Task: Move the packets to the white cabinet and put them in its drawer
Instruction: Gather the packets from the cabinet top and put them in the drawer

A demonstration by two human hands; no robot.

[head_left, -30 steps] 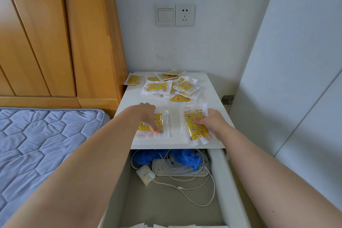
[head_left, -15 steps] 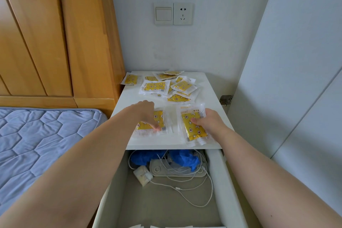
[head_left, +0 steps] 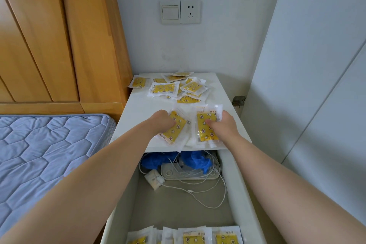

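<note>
Hands at front edge of white cabinet top [head_left: 138, 113]. My left hand [head_left: 162, 122] curls over tilted yellow star-print plastic packet [head_left: 177, 128]; my right hand [head_left: 224, 126] pinches second packet [head_left: 205, 132], thumb on top. Packet pile [head_left: 174, 88] at rear. Open drawer [head_left: 235, 180] below holds more packets [head_left: 195, 236] at near end.

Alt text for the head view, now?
The left hand and right hand each grip yellow plastic packets on the white cabinet top, above its open drawer holding white cables and more packets; others lie scattered behind.
</note>
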